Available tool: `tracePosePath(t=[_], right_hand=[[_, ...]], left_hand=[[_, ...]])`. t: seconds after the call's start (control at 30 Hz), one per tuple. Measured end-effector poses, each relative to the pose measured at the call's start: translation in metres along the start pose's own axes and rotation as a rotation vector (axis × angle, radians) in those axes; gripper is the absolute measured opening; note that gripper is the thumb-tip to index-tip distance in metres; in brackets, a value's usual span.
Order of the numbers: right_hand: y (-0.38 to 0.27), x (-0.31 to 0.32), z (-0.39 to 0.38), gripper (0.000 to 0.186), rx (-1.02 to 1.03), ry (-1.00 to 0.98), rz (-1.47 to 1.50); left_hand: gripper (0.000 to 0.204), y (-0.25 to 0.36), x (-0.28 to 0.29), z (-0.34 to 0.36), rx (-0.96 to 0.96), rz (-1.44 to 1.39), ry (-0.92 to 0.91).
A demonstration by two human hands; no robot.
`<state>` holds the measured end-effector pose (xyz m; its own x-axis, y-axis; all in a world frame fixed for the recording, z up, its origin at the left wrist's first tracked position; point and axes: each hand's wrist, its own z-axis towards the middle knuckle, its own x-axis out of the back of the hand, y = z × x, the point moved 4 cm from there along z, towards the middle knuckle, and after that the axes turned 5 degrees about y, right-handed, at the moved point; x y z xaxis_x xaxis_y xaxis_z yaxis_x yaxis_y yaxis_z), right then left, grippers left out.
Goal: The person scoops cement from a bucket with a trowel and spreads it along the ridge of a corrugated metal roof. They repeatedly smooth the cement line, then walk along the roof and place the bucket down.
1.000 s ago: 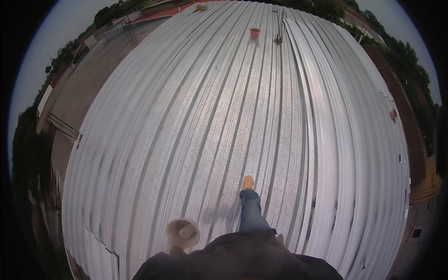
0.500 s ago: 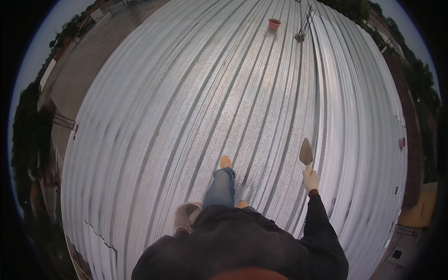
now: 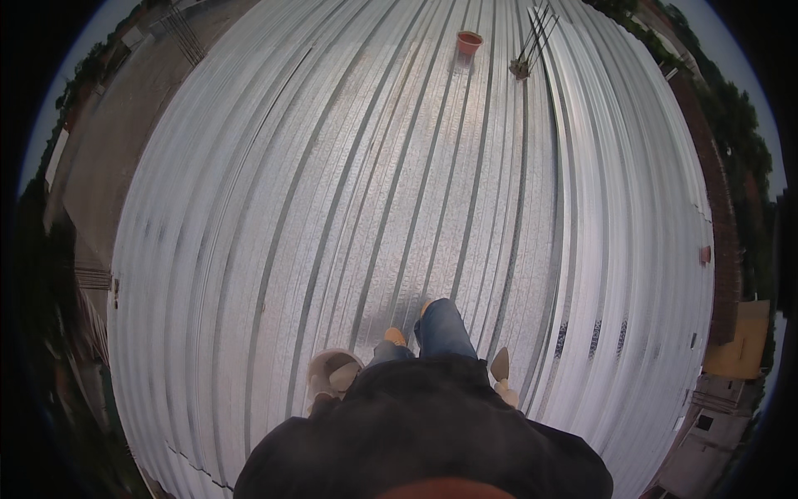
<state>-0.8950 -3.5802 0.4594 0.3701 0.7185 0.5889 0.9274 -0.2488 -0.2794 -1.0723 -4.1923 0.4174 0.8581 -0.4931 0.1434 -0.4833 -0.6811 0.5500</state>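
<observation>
A pointing trowel (image 3: 500, 364) with a pale handle is in my gloved right hand (image 3: 505, 393), closed round the handle low by my right hip. My sleeve and body hide part of that hand. At my left side hangs a light-coloured bucket (image 3: 317, 368), with something pale inside that I cannot make out. My left hand (image 3: 321, 404) is at the bucket's near edge, mostly covered by my dark sleeve, and appears to hold it. My legs in blue jeans and tan shoes are mid-step on the ribbed metal sheets (image 3: 391, 208).
A red bucket (image 3: 469, 43) stands far ahead on the sheets. Right of it, a bundle of rebar (image 3: 532, 50) sticks up through the metal. More rebar (image 3: 184, 35) rises beyond the left edge. A small reddish block (image 3: 705, 254) lies near the right edge.
My right hand has swung back with the trowel from out front to beside my hip. My right leg has come forward, and the red bucket and rebar appear slightly farther left.
</observation>
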Motion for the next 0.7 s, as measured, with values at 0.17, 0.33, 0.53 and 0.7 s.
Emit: tracePosePath(t=[0.17,0.33,0.53,0.7], right_hand=[[-0.100,-0.073,0.019,0.054,-0.080,-0.099,-0.140],[-0.309,-0.121,0.116,0.057,0.022,-0.084,-0.170],[-0.675,-0.104,0.207,0.060,0.391,0.099,-0.176],[-0.983,-0.081,0.229,0.059,0.694,0.225,-0.138]], left_hand=[[0.043,0.045,-0.145,0.009,-0.038,0.021,0.012],[0.043,0.079,-0.337,0.015,-0.057,0.043,-0.003],[0.044,0.142,-0.563,-0.006,-0.098,0.050,-0.034],[0.044,0.208,-0.728,-0.013,-0.114,0.031,-0.030]])
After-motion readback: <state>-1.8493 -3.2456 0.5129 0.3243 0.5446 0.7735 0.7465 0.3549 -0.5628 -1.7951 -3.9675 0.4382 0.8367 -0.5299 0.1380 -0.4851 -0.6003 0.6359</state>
